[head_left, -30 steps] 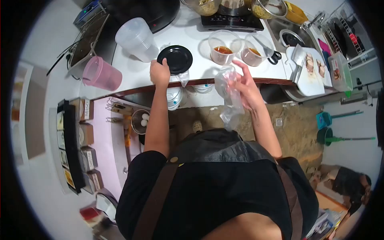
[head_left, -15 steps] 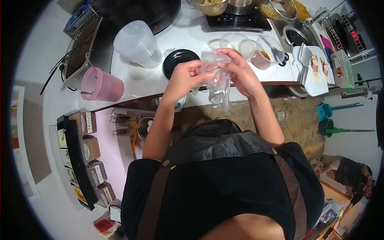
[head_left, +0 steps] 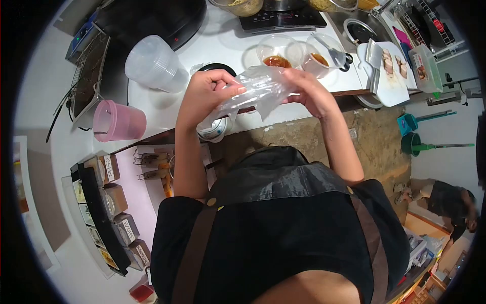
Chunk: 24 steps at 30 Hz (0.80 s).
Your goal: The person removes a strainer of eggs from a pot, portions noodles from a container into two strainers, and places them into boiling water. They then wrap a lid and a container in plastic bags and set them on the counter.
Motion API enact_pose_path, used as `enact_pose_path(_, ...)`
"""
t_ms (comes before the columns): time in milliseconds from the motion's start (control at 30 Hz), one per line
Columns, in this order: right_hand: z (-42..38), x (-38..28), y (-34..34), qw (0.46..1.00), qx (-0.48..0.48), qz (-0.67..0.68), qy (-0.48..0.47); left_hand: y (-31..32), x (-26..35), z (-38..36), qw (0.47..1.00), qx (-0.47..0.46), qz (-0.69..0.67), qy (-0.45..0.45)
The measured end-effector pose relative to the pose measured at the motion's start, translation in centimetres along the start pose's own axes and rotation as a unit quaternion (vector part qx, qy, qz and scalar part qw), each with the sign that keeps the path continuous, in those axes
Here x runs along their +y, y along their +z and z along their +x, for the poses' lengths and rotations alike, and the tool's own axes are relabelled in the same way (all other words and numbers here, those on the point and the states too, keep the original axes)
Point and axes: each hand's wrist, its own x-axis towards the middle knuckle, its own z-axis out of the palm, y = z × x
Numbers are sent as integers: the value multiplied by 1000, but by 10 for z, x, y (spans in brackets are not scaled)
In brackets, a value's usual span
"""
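A thin, crumpled clear plastic bag (head_left: 260, 87) is stretched between my hands above the counter's front edge. My left hand (head_left: 206, 95) pinches its left end, fingers curled and thumb pressed on the film. At the other end, my right hand (head_left: 312, 91) grips the plastic between thumb and fingers; part of that grip is hidden. Behind the bag lies a black lid or plate (head_left: 217, 67), mostly covered by my left hand and the film. Just beyond are a clear tub of brown liquid (head_left: 277, 61) and a second clear tub (head_left: 316, 63) with a utensil in it.
Stacked clear containers (head_left: 154, 63) and a pink pitcher (head_left: 121, 121) stand left. An induction cooker (head_left: 283, 21) is at the back. To the right, a white cutting board (head_left: 387, 88) carries a cleaver (head_left: 373, 63) and meat pieces. Another person (head_left: 448, 202) is at far right.
The bunched plastic is now spread wider between my hands. My left hand has moved left and my right hand keeps its hold. The view has shifted slightly.
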Motion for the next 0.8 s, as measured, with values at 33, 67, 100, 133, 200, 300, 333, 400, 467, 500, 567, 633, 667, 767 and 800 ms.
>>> enact_pose_path(33,2,3,0,999,3,-55,-2,1,5,1,1000,-2,19,-6)
enact_pose_path(67,3,9,0,999,2,-36,-7,4,11,0,999,-2,37,-12)
enact_pose_path(100,3,11,-4,1000,1,-31,-6,6,14,-2,998,-2,53,-19)
enact_pose_path(133,4,13,-8,1000,0,-26,-4,7,9,0,998,20,58,-19)
enact_pose_path(200,1,11,-10,1000,-4,3,6,7,-11,5,995,69,67,-20)
enact_pose_path(300,3,39,-26,1000,21,8,18,30,-56,0,995,-50,-79,-20)
enact_pose_path(333,4,54,-38,999,21,16,43,38,-65,-8,993,-114,-28,-25)
enact_pose_path(400,1,99,-71,996,14,48,70,53,-82,-29,970,-208,-19,-126)
enact_pose_path(467,-9,121,-82,988,41,103,111,62,-117,-45,943,-253,2,-216)
enact_pose_path(500,-16,122,-81,981,64,127,134,69,-143,-52,947,-238,-7,-216)
enact_pose_path(567,-24,126,-83,972,92,149,156,77,-176,-62,958,-177,-64,-217)
enact_pose_path(633,-28,129,-88,973,96,144,153,81,-178,-69,959,-80,-160,-221)
enact_pose_path(667,-29,133,-93,975,91,152,136,85,-178,-75,945,-17,-209,-251)
enact_pose_path(767,-28,144,-103,978,84,173,87,80,-191,-83,910,26,-297,-289)
enact_pose_path(800,-30,141,-102,978,88,177,73,85,-178,-82,895,109,-318,-294)
